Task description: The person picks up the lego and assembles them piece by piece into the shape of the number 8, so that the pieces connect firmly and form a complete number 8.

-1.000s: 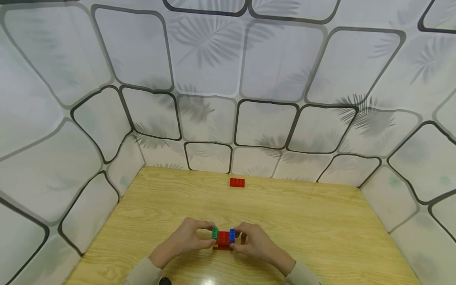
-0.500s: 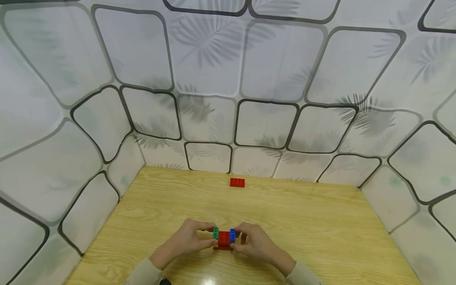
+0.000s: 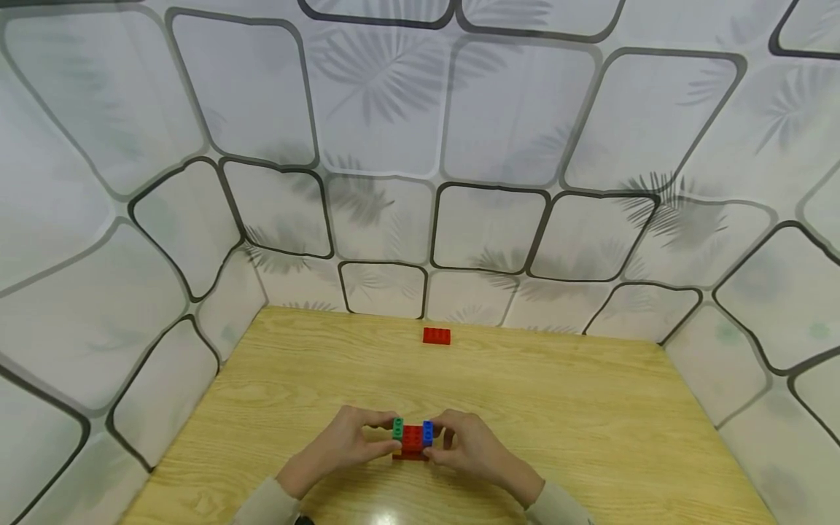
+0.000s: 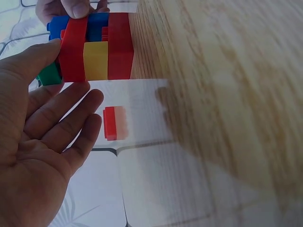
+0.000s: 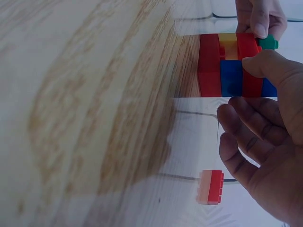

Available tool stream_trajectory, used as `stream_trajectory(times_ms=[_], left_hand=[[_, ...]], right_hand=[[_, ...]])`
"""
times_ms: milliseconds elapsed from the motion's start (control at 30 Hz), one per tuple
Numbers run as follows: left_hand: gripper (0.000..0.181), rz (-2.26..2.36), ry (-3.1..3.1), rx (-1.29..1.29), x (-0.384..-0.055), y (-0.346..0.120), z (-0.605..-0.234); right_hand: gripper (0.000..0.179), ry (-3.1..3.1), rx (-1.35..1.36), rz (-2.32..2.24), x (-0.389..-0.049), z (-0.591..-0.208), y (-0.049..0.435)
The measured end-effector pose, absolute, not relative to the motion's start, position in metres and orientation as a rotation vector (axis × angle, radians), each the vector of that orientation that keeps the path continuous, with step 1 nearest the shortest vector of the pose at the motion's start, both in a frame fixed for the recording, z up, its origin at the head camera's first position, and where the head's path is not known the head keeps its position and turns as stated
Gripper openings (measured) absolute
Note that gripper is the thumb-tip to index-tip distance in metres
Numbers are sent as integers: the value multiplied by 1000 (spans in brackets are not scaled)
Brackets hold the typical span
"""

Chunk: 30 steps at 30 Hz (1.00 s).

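While the left grip [image 3: 348, 441] is nudging its pinched green studded plastic brick [image 3: 398, 427] inward, perhaps aligning it, the right grip [image 3: 471, 446] is holding the red-and-blue brick stack [image 3: 413, 437], well off the tabletop's [image 3: 558, 401] back edge.

I see the right hand [image 5: 277, 158] and left hand [image 5: 260, 18] holding a multicoloured brick stack [image 5: 231, 79] from opposite sides; a red brick [image 5: 215, 187] lies apart on the bench [image 5: 90, 109].

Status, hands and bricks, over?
Left hand, right hand pinch opposite ends. Held: red-yellow-green-blue plastic brick stack. Loose rectangular red plastic brick beyond, clear of hands.
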<state>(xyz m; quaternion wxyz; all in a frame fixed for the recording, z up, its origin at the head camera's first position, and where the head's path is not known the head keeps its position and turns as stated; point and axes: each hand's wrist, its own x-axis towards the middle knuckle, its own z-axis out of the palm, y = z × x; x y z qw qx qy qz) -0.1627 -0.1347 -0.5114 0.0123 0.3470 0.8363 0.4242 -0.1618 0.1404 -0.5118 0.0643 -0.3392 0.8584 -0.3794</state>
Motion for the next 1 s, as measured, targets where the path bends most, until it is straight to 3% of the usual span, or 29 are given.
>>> stream_trajectory(times_ms=[1000], left_hand=[[53,1275,2560,867,-161,-135,-506]], right_hand=[[26,2603,-1022,-1136,-162,-510,140]])
